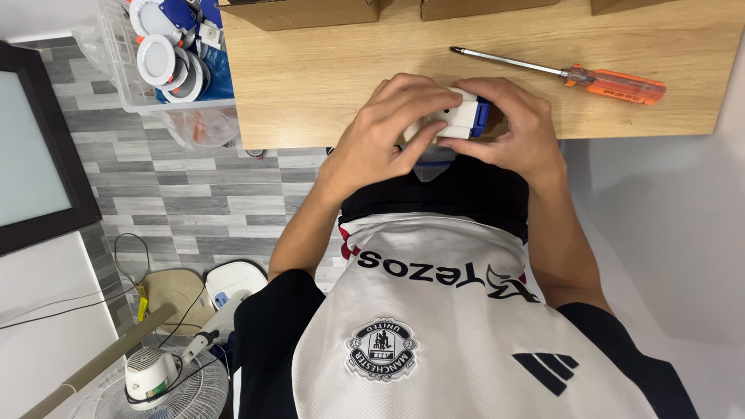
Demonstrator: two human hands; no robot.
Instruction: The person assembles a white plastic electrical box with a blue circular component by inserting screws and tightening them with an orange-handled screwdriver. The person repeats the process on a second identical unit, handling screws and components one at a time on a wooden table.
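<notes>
Held a small white plastic block (456,118) between both hands at the near edge of the wooden table (310,85), just above the lap. Had the left hand (384,140) closed over it from the left, fingers curled across the top face and the thumb tucked beneath. Had the right hand (521,130) clamped on the other end, fingertips pressed along the upper edge beside a blue part (483,116) that stuck out on that side. Kept neither hand open or free.

Lay with its long axis across the body, left to right, white end toward the left hand and blue end toward the right. Sat squarely between the two, about equally near each, though covered more by the left. Could not tell its underside or how the blue part joined it, hidden by fingers.

Further out, beyond the right hand, lay an orange-handled screwdriver (613,84) on the table, untouched, shaft pointing left, handle toward the right, nearer the right hand than the left. Stood along the far edge, some cardboard boxes (303,12). Off the table's left end sat a clear plastic bin (116,77) of round white fittings (157,60). Down on the grey tiled floor (194,194), well apart, stood a white fan (159,380).
</notes>
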